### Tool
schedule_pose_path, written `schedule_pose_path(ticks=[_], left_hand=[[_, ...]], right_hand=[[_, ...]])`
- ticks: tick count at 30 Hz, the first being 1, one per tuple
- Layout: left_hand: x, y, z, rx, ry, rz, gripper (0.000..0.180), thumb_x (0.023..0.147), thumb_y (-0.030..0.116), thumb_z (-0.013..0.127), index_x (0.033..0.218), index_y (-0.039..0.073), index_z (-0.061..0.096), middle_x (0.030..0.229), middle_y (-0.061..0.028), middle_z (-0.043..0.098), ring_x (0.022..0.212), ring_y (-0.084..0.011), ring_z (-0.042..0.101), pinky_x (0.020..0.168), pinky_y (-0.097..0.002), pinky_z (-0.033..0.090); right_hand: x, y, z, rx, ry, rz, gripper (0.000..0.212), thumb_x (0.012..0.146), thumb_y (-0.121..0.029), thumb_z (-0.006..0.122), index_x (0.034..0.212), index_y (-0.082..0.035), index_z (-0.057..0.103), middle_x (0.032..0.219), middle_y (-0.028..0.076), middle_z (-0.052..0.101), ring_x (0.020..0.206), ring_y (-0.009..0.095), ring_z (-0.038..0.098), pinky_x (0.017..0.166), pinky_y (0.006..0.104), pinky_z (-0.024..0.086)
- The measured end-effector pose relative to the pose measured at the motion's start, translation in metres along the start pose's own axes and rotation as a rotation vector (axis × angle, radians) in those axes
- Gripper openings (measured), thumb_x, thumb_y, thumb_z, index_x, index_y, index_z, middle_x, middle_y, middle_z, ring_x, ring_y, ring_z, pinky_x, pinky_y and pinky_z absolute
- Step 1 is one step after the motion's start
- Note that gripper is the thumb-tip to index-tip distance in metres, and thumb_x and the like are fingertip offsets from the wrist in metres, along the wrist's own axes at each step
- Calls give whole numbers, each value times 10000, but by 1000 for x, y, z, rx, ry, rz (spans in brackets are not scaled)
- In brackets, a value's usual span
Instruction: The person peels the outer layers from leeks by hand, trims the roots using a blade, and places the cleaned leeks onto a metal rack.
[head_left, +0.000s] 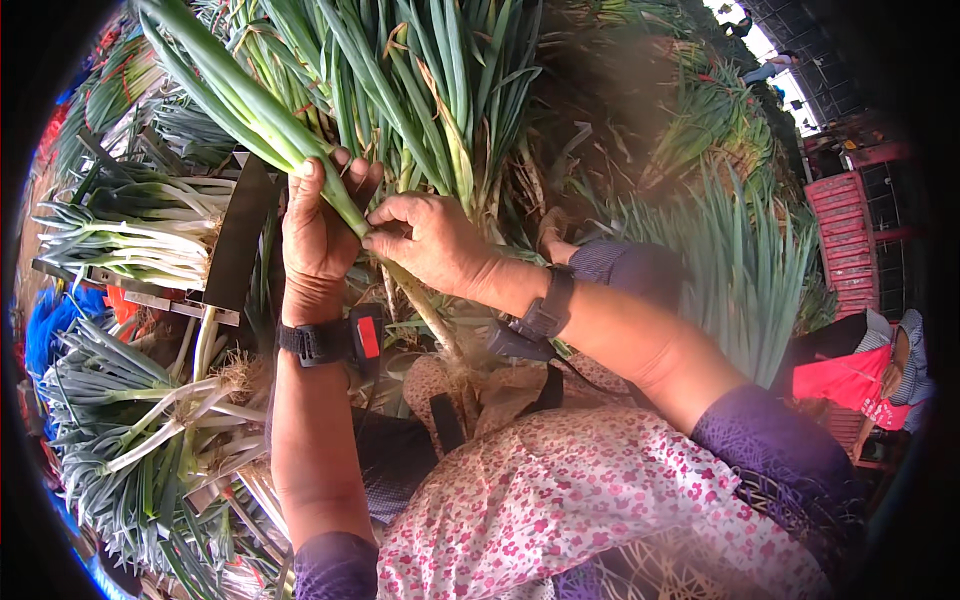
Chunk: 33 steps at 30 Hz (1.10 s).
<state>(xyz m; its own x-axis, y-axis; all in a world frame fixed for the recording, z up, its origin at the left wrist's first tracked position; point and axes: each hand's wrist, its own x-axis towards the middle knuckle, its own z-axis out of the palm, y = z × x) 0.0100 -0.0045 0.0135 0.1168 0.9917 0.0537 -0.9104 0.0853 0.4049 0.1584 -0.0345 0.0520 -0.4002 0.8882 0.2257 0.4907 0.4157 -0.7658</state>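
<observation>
Clasping green onion (272,136), tip toward eleven o'clock, left hand (322,232) held firm; right hand (432,242) pinched it toward five o'clock: overly hard tug risked tearing!

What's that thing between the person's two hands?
It's a long green onion, slanting between the left hand and the right hand. Both hands' fingers touch it. You can see this in the head view.

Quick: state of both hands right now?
Left hand: closed, holding a green onion.
Right hand: closed, pinching the same green onion partway along its stalk.
</observation>
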Motion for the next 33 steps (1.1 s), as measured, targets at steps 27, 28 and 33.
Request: schedule_pose_path(ticks=[27,28,33], left_hand=[[5,10,-2,40,74,157,234,932,198,480,1146,112,444,937,-65,518,698,-132,450,569,-228,408],[6,15,-8,22,99,147,232,928,206,488,1133,106,446,924,-66,523,676,-127,444,552,-223,404],[5,47,-15,81,117,248,295,919,304,470,1134,102,480,950,-89,547,654,-141,449,524,-232,380]], right_hand=[[-11,8,-13,904,-165,128,62,890,-102,535,875,-43,543,801,6,580,736,117,573,730,246,473],[-16,8,-17,906,-168,129,62,890,-102,535,875,-43,543,801,6,580,736,117,573,730,246,473],[-106,68,-45,-162,-912,275,120,867,-138,548,941,-45,536,816,52,584,781,138,575,716,263,474]])
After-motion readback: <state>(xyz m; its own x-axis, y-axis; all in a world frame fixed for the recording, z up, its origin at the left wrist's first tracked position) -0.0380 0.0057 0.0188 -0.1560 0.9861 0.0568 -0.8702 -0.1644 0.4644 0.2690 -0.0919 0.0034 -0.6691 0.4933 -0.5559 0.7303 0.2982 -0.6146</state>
